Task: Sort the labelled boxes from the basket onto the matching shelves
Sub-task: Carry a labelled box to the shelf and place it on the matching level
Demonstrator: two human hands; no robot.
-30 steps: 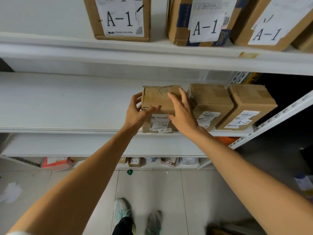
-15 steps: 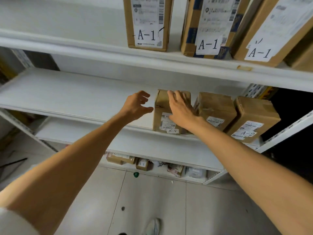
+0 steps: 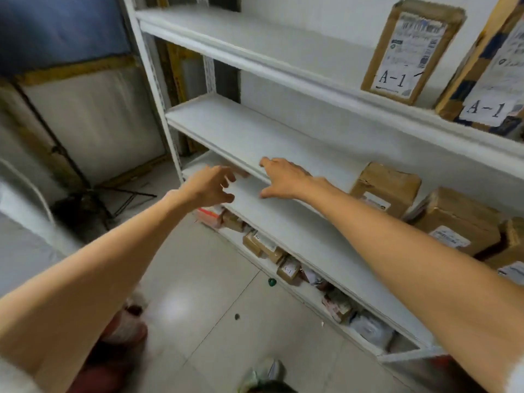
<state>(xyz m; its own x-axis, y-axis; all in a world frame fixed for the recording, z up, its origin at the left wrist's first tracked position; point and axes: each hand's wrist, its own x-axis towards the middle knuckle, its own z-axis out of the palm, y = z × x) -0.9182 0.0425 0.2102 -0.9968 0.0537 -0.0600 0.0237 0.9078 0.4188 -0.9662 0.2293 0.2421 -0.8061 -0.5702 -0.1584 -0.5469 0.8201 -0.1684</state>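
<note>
White metal shelving [image 3: 152, 66] is seen against a pale wall, above a light tiled floor [image 3: 198, 293]. Both bare arms are stretched toward the middle shelf [image 3: 255, 131]. The left hand [image 3: 211, 185] is held in front of that shelf's edge with its fingers loosely curled, and nothing is held in it. The right hand [image 3: 283, 177] is seen just beside it, over the front edge, with fingers and thumb spread; whether the shelf is touched cannot be told. The nearest brown box [image 3: 385, 190] stands on the middle shelf to the right of the right hand, well apart from it and beyond the forearm, with its label turned forward. A second taped box [image 3: 456, 225] is set next to it, farther right. On the upper shelf [image 3: 269, 41] two boxes marked A-1 [image 3: 408, 49] are stood upright. Small parcels [image 3: 287, 269] are lined along the lowest shelf.
</note>
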